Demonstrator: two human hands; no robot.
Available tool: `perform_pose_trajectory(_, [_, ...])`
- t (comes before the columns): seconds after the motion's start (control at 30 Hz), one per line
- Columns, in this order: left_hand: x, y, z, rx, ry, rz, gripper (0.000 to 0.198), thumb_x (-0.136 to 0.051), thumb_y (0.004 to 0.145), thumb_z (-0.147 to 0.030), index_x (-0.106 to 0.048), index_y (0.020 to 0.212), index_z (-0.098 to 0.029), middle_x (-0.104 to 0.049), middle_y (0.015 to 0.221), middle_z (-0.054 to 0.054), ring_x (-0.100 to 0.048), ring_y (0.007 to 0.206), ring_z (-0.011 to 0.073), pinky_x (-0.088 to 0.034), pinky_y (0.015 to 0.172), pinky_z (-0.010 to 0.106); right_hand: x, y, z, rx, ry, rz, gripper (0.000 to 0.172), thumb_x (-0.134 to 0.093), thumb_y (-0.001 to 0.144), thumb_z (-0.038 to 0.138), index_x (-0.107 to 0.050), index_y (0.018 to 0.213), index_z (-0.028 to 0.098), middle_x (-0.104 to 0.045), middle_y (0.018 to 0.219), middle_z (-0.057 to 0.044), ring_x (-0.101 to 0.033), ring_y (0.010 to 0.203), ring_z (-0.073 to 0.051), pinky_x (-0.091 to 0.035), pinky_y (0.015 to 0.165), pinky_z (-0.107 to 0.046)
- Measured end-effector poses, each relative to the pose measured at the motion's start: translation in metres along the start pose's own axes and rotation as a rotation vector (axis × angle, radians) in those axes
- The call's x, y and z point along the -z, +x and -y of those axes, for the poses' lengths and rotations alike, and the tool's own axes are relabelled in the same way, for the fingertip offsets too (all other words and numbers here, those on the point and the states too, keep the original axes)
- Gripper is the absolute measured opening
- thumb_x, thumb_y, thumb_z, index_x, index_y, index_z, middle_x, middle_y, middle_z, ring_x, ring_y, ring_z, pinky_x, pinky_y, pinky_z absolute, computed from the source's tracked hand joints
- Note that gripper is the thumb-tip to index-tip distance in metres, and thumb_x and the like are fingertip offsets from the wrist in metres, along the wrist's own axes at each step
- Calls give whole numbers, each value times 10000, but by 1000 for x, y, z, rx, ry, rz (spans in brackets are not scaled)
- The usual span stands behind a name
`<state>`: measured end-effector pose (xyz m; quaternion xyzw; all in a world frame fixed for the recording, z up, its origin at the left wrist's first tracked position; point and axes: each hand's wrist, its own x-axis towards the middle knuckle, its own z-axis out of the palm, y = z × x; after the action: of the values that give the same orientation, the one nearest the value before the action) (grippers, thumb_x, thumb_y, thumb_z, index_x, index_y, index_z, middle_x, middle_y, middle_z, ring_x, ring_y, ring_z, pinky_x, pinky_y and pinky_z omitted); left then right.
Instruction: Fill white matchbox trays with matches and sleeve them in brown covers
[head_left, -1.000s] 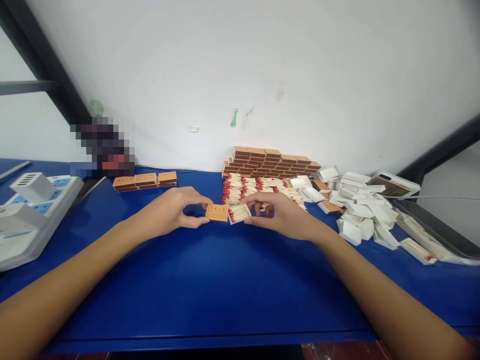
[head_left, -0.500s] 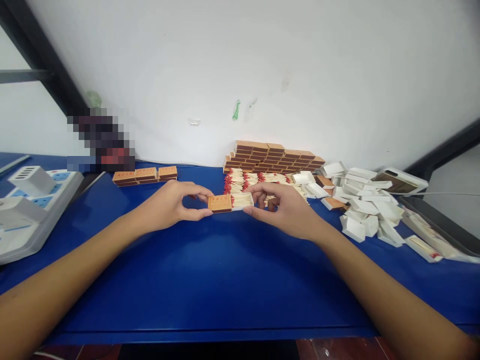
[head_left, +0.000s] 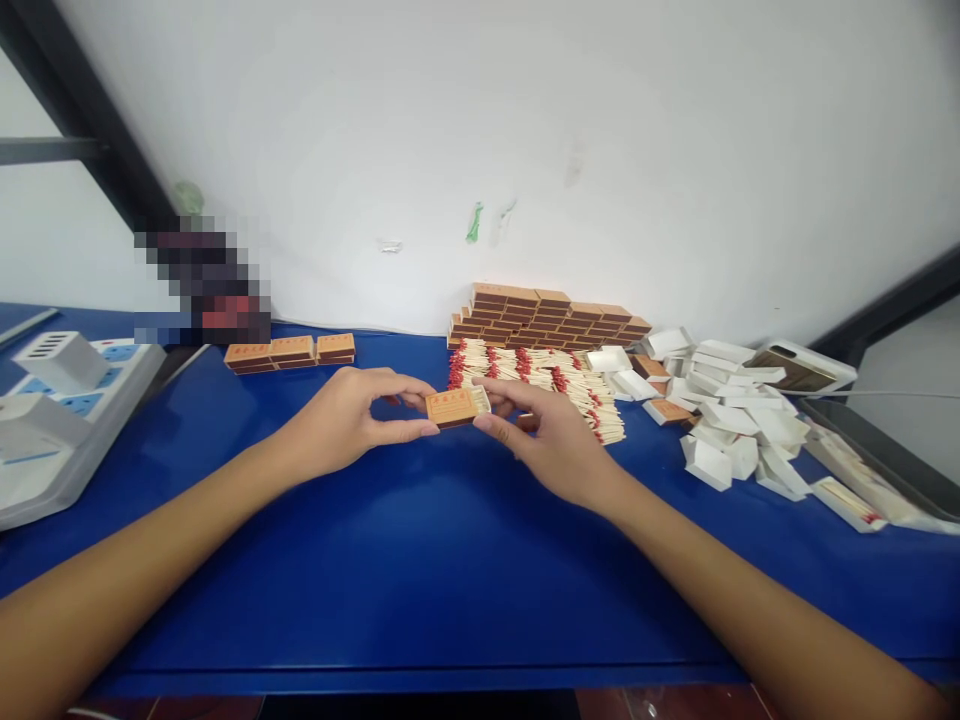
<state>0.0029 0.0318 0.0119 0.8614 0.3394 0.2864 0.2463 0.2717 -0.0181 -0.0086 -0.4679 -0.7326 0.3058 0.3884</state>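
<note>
An orange matchbox (head_left: 450, 407) is held above the blue table between both hands. My left hand (head_left: 352, 420) pinches its left end between thumb and fingers. At the other end, my right hand (head_left: 551, 435) grips the white inner tray (head_left: 481, 400), which sticks out a little and shows matches inside. Behind my right hand lie rows of loose red-tipped matches (head_left: 592, 395). Stacked matchboxes (head_left: 547, 315) stand against the wall behind them. Several more matchboxes (head_left: 291, 352) sit in a short row at the back left.
White empty trays (head_left: 742, 400) are heaped on the right, with a tray of matches (head_left: 849, 503) in front. A phone (head_left: 802, 362) and a dark flat object (head_left: 892, 450) lie farther right. A white power strip (head_left: 90, 430) occupies the left of the blue table (head_left: 420, 590).
The inner tray has slid left, mostly into the orange sleeve. My right hand has moved left with it, uncovering more of the loose matches.
</note>
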Motion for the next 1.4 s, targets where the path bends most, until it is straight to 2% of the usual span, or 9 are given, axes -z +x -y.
perform_pose_trajectory(0.13, [-6, -3, -5, 11, 18, -71, 326, -804, 905, -468, -820, 1164, -270, -825, 1035, -4, -751, 945, 192, -566, 855, 288, -17, -12, 12, -45, 85, 150, 546, -547, 1074, 524, -536, 1530, 225, -665, 1120, -80, -626, 813, -170, -588, 666, -330])
perform_pose_trajectory(0.3, [-9, -4, -6, -7, 36, -95, 306, -803, 909, -443, -816, 1161, -271, -826, 1054, 0, -753, 953, 199, -572, 866, 304, -21, -20, 14, -115, 169, 229, 765, -563, 1068, 542, -241, 1711, 281, -617, 1111, -62, -582, 806, -167, -578, 670, -345])
perform_pose_trajectory(0.5, [-11, -5, -6, -34, 66, -100, 284, -786, 940, -455, -806, 1152, -267, -823, 1080, -1, -749, 965, 196, -565, 872, 300, -23, -20, 8, -191, 366, 304, 911, -607, 1059, 504, -38, 1753, 346, -581, 1123, -34, -597, 802, -147, -608, 747, -369])
perform_pose_trajectory(0.63, [-12, -5, -4, -46, 104, -76, 313, -773, 951, -487, -792, 1172, -265, -817, 1065, 6, -742, 949, 199, -558, 878, 304, -23, -18, 8, -185, 395, 305, 915, -621, 1051, 496, -53, 1754, 351, -597, 1108, -31, -607, 802, -152, -615, 736, -373])
perform_pose_trajectory(0.77, [-9, -4, 4, -78, 196, -7, 370, -731, 967, -562, -773, 1151, -243, -779, 1047, 39, -714, 952, 216, -537, 852, 323, -19, -17, 8, -163, 223, 297, 870, -618, 1048, 465, -131, 1751, 301, -642, 1093, -46, -615, 811, -166, -601, 761, -389])
perform_pose_trajectory(0.9, [7, 2, 25, -97, 324, -7, 412, -674, 988, -587, -752, 1134, -210, -727, 1076, 81, -670, 992, 249, -521, 876, 369, -17, -15, 5, -27, -29, 168, 768, -603, 1043, 365, -235, 1717, 329, -613, 1366, -104, -622, 823, -157, -596, 779, -401])
perform_pose_trajectory(0.97, [18, 8, 40, -107, 404, -50, 412, -657, 997, -572, -753, 1167, -209, -707, 1150, 102, -649, 1091, 276, -505, 989, 419, -15, -14, 2, 9, -114, 128, 708, -597, 1042, 345, -302, 1686, 323, -599, 1399, -109, -635, 820, -160, -599, 776, -405])
perform_pose_trajectory(1.17, [48, 28, 84, 30, 578, -114, 389, -642, 970, -536, -787, 1174, -239, -618, 1428, 161, -498, 1389, 407, -403, 1182, 583, -8, -8, -4, 65, -275, 84, 488, -592, 1033, 274, -527, 1517, 276, -620, 1301, -106, -664, 803, -175, -604, 830, -436])
perform_pose_trajectory(1.4, [64, 35, 110, 182, 668, 41, 467, -578, 954, -595, -786, 1201, -257, -612, 1442, 171, -454, 1425, 414, -374, 1180, 576, -5, -7, -10, 130, -349, 91, 355, -579, 1043, 239, -613, 1396, 245, -607, 1366, -123, -686, 861, -192, -601, 894, -449])
